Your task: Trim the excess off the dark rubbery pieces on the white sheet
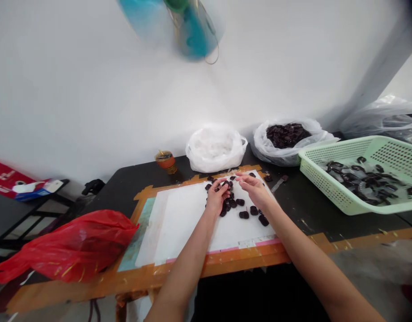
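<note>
My left hand point(217, 197) is closed around a small dark plastic piece point(227, 184), above the white sheet point(185, 219) on the worktable. Just to its right is my right hand point(254, 188), its fingers stretched toward the left hand and slightly apart. Nothing shows between those fingertips, though they are small and a bit blurred. Beneath and between the hands lies a loose heap of similar dark pieces point(231, 203). Several single ones, such as a dark rounded piece point(263, 220), are scattered by my right wrist.
At the back stand a white bag point(215, 156) of pale pieces, a bag of dark pieces point(288, 135) and an orange-brown cup point(166, 163). A green basket point(329, 188) with dark and clear parts is on the right. A red bag point(81, 241) lies left; a blurred fan point(192, 36) hangs above.
</note>
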Demonstrator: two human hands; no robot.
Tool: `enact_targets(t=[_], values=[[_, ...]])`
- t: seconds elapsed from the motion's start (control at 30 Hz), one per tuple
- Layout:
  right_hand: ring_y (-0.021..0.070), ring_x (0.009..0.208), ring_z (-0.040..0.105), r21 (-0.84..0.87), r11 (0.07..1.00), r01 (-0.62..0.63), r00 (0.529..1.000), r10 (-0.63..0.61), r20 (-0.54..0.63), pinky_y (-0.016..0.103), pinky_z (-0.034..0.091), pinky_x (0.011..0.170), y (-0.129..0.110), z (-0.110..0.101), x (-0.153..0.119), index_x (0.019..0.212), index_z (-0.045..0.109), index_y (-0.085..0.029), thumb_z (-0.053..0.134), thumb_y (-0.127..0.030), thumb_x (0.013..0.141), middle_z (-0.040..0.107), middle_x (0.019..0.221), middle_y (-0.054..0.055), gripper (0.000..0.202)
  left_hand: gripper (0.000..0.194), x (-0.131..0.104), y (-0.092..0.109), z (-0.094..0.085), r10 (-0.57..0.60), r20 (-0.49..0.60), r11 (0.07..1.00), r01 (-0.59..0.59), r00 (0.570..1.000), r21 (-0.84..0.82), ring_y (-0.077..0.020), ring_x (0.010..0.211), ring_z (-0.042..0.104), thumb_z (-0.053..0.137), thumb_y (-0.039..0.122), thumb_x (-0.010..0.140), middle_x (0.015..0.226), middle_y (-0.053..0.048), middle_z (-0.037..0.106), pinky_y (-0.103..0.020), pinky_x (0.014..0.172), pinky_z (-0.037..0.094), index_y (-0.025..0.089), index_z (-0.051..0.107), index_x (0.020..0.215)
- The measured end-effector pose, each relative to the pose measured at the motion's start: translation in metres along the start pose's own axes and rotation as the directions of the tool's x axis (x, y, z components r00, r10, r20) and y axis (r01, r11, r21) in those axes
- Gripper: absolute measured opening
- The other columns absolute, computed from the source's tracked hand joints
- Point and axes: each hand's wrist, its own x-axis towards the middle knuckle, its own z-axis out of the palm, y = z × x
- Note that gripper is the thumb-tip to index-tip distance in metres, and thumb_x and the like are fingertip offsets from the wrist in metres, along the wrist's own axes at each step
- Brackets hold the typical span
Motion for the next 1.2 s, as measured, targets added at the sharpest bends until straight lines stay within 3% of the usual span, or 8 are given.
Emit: enact_targets(t=[0.3,0.37,0.43,0.53,0.77,0.97,1.1,1.2], values=[[0.0204,0.082,0.06,0.16,0.982,-0.103,0.994,0.099,0.037,0.033,0.047,0.079,-0.007,0.002,-0.002,0.068,0.073,-0.016,0.066,-0.039,0.075,0.067,0.083,0.008,0.025,0.043,0.003,-0.004,-0.004,0.007,0.016,0.999,-0.006,1.0,-0.048,-0.016,0.081,0.068,0.079,0.012,0.061,0.091,-0.004,0.065,-0.032,0.087,0.054,0.015,0.068,0.102],[0.0158,0.068,0.058,0.092,0.987,-0.135,0.991,0.134,0.017,0.031,0.048,0.071,-0.005,0.004,-0.002,0.077,0.073,-0.016,0.072,-0.035,0.073,0.064,0.072,0.005,0.019,0.041,0.003,-0.004,-0.005,0.009,0.026,0.999,-0.008,1.0,-0.034,-0.0175,0.083,0.068,0.079,0.014,0.064,0.092,-0.004,0.065,-0.035,0.089,0.053,0.015,0.068,0.103],[0.014,0.065,0.058,0.073,0.99,-0.123,0.992,0.121,0.034,0.03,0.049,0.069,-0.004,0.005,-0.003,0.102,0.069,-0.021,0.077,-0.03,0.069,0.063,0.071,0.001,0.035,0.041,0.003,-0.004,-0.005,0.012,0.043,1.0,-0.011,0.999,-0.028,-0.0175,0.082,0.068,0.078,0.016,0.065,0.088,-0.004,0.065,-0.037,0.09,0.053,0.016,0.067,0.105],[0.015,0.072,0.062,0.091,0.99,-0.111,0.991,0.102,0.091,0.033,0.05,0.074,-0.003,0.006,-0.004,0.126,0.055,-0.027,0.077,-0.031,0.07,0.066,0.083,0.001,0.06,0.042,0.002,-0.003,-0.005,0.038,0.051,0.999,-0.037,0.998,-0.031,-0.0166,0.078,0.068,0.079,0.019,0.066,0.078,-0.001,0.064,-0.037,0.086,0.053,0.018,0.064,0.105],[0.0132,0.065,0.058,-0.051,0.986,-0.159,0.984,0.162,0.074,0.027,0.048,0.064,-0.002,0.005,-0.003,0.091,0.067,-0.015,0.071,-0.04,0.075,0.063,0.077,0.004,0.03,0.041,-0.001,0.001,-0.001,0.024,0.045,0.997,-0.021,0.999,-0.071,-0.0129,0.074,0.067,0.082,0.017,0.06,0.078,-0.002,0.066,-0.026,0.08,0.054,0.014,0.065,0.097],[0.0068,0.045,0.033,-0.166,0.961,-0.22,0.972,0.231,0.051,0.021,0.02,0.04,-0.008,0.008,-0.003,0.081,0.065,-0.015,0.068,-0.045,0.073,0.048,0.057,-0.002,0.032,0.041,-0.003,0.004,0.001,0.003,0.054,0.998,0.0,0.999,-0.063,-0.012,0.075,0.064,0.082,0.019,0.059,0.085,-0.004,0.066,-0.022,0.068,0.055,0.014,0.068,0.097],[0.0067,0.047,0.031,-0.16,0.955,-0.25,0.963,0.263,0.063,0.021,0.013,0.041,-0.013,0.01,-0.005,0.076,0.063,-0.014,0.069,-0.046,0.071,0.042,0.056,-0.003,0.033,0.043,-0.002,0.004,-0.001,-0.032,0.087,0.999,0.03,0.996,0.024,-0.0058,0.056,0.053,0.082,0.024,0.06,0.071,-0.001,0.06,-0.013,0.041,0.036,0.013,0.069,0.099],[0.0061,0.046,0.029,-0.151,0.946,-0.286,0.954,0.295,0.045,0.021,0.011,0.042,-0.012,0.009,-0.005,0.073,0.062,-0.014,0.07,-0.047,0.069,0.04,0.054,-0.004,0.035,0.045,-0.002,0.003,-0.001,-0.033,0.118,0.998,0.027,0.993,0.056,-0.0012,0.045,0.037,0.081,0.026,0.062,0.063,0.002,0.054,-0.014,0.035,0.021,0.014,0.068,0.103]])
